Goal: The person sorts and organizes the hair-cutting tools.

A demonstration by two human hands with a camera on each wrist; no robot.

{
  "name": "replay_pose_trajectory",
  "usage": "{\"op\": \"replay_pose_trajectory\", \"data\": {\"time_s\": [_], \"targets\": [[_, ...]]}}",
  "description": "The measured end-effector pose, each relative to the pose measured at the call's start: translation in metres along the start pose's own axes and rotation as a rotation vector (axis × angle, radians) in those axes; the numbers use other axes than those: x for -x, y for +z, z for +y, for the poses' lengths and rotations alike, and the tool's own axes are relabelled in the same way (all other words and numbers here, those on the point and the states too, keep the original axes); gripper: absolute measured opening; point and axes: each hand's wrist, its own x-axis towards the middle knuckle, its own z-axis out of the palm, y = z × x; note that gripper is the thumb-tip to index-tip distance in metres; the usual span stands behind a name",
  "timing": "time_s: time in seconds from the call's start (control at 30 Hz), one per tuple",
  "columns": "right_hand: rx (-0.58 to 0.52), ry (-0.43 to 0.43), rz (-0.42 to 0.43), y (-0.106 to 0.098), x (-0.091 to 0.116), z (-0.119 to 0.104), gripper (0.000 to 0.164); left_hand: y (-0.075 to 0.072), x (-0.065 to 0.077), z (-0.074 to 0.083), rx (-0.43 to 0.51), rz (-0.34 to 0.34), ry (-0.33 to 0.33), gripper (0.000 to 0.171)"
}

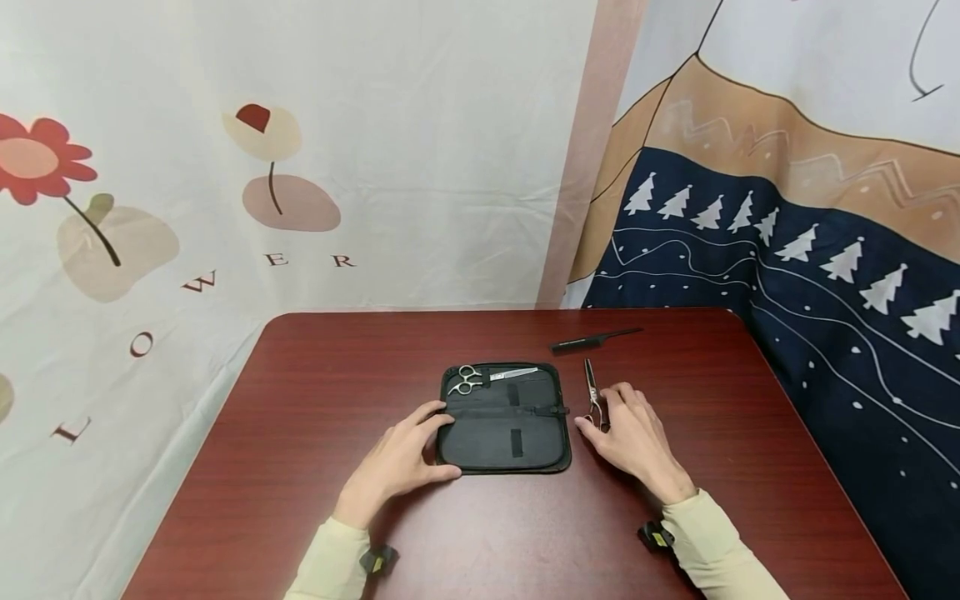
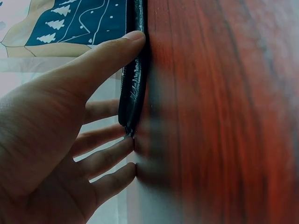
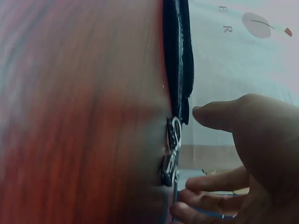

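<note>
An unfolded black zip case (image 1: 480, 437) lies on the table, with silver scissors (image 1: 513, 374) strapped in its far half. At the case's left side is my left hand (image 1: 397, 454), fingers spread along the edge and thumb at the near corner. In the left wrist view that thumb (image 2: 135, 38) rests against the case's rim. A second pair of scissors (image 1: 591, 385) lies right of the case, handles toward me. My right hand (image 1: 633, 429) is over those handles, thumb on one side and fingers on the other; the right wrist view shows thumb (image 3: 210, 114) and fingers apart, clear of the handle loops (image 3: 174, 135).
Behind the loose scissors, a black tail comb (image 1: 585, 342) lies near the far edge of the reddish wooden table (image 1: 300, 392). Printed curtains (image 1: 450, 167) hang close behind the table. Each wrist wears a small dark device (image 1: 378, 559).
</note>
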Motion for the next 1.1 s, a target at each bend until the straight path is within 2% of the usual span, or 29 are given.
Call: {"op": "replay_pose_trajectory", "data": {"time_s": [0.17, 0.33, 0.6, 0.9, 1.1], "targets": [[0.04, 0.063, -0.042, 0.003, 0.001, -0.004, 0.067, -0.001, 0.001, 0.0, 0.013, 0.002, -0.003, 0.082], [0.097, 0.066, -0.062, 0.005, -0.001, -0.006, 0.072, 0.0, 0.001, -0.002, 0.008, -0.005, -0.01, 0.082], [0.134, 0.044, -0.066, 0.004, -0.004, -0.007, 0.058, -0.001, 0.001, -0.003, 0.007, -0.012, -0.012, 0.082], [0.104, 0.079, -0.187, -0.007, -0.01, -0.008, 0.043, -0.001, 0.001, -0.001, 0.017, -0.008, -0.021, 0.081], [0.074, 0.09, -0.225, -0.013, -0.015, -0.006, 0.03, -0.001, 0.001, -0.001, 0.011, -0.004, -0.015, 0.081]]}}
